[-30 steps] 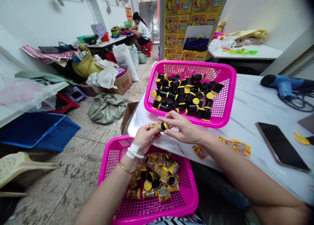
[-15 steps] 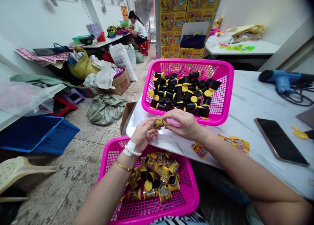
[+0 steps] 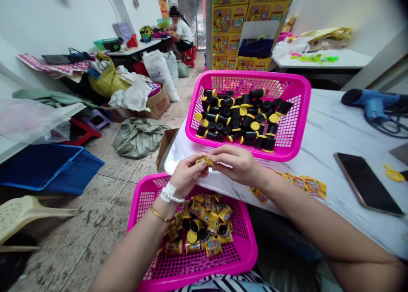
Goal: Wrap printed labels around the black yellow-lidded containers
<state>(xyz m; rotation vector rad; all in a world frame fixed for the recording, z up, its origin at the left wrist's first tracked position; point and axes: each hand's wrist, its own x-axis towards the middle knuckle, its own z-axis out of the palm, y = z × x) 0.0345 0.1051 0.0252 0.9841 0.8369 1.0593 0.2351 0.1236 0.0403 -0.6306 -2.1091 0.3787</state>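
Observation:
My left hand [image 3: 188, 175] and my right hand [image 3: 236, 163] meet over the table's front edge, both closed on one small black and yellow tube with a yellow label [image 3: 206, 160] round it. Behind them a pink basket [image 3: 298, 126] on the white table [image 3: 328, 134] holds several bare black tubes with yellow rims [image 3: 239, 117]. Below my hands, on my lap, a second pink basket [image 3: 245, 249] holds several labelled tubes [image 3: 204, 224]. Loose yellow labels [image 3: 302, 185] lie on the table beside my right forearm.
A black phone [image 3: 366, 183] and a blue heat gun [image 3: 372, 105] lie on the table at the right. The floor at left carries a blue crate [image 3: 44, 166], a grey sack [image 3: 138, 137] and cardboard boxes. A person [image 3: 181, 30] sits far back by stacked yellow cartons [image 3: 229, 28].
The label has gone further round the tube: a second ago black showed between my fingers, now mostly yellow shows. Both hands closed in tighter and stayed in place.

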